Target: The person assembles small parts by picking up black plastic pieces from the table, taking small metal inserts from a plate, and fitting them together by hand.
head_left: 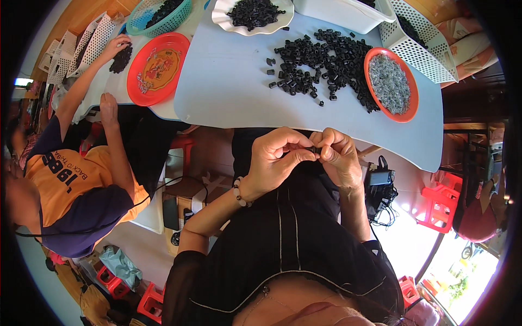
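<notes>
In front of my body, just off the table's near edge, my two hands meet fingertip to fingertip. My left hand (278,161) is closed in a pinch on a small black plastic part (315,150), mostly covered by the fingers. My right hand (341,158) pinches against the same spot; whether it grips that part or another tiny piece is hidden. Beyond the hands, many loose black plastic parts (296,62) lie spread on the pale blue table (228,81). An orange-red dish (415,100) of small clear pieces (389,81) stands to their right.
Black parts fill a white scalloped plate (220,20) at the back. A white tub (340,15) and a white perforated basket (432,62) stand at the back right. At left, a co-worker (81,190) reaches over a neighbouring table beside a red tray (134,81). Red stools (439,206) stand on the floor.
</notes>
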Tool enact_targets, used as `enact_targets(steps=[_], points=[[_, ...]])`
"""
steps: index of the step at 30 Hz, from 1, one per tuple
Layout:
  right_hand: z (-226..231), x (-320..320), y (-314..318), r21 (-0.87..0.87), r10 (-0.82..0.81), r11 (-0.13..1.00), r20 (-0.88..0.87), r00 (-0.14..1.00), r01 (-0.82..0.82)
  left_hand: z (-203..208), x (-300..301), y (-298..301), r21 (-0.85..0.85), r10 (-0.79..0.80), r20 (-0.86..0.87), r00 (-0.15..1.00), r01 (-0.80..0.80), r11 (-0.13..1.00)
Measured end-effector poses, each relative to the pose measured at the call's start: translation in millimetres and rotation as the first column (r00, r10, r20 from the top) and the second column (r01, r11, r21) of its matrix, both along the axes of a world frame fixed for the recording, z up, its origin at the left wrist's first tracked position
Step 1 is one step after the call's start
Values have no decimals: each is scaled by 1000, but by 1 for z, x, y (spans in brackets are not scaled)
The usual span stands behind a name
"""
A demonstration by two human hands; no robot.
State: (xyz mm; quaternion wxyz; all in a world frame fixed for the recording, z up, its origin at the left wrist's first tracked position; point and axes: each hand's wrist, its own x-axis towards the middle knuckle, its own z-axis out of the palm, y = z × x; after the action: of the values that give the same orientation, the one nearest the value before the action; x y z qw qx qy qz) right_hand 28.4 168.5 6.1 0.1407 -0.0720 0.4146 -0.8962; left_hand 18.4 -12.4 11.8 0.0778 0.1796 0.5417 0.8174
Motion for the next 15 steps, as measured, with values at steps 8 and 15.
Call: enact_targets(steps=[8,15], points=[[2,5,4,221,-66,973,2,998,64,-5,1,-6,-292,41,-153,987,-84,953],[6,5,9,288,-38,957,47,998,23,10,2,-2,-351,136,-410,902,-294,889]])
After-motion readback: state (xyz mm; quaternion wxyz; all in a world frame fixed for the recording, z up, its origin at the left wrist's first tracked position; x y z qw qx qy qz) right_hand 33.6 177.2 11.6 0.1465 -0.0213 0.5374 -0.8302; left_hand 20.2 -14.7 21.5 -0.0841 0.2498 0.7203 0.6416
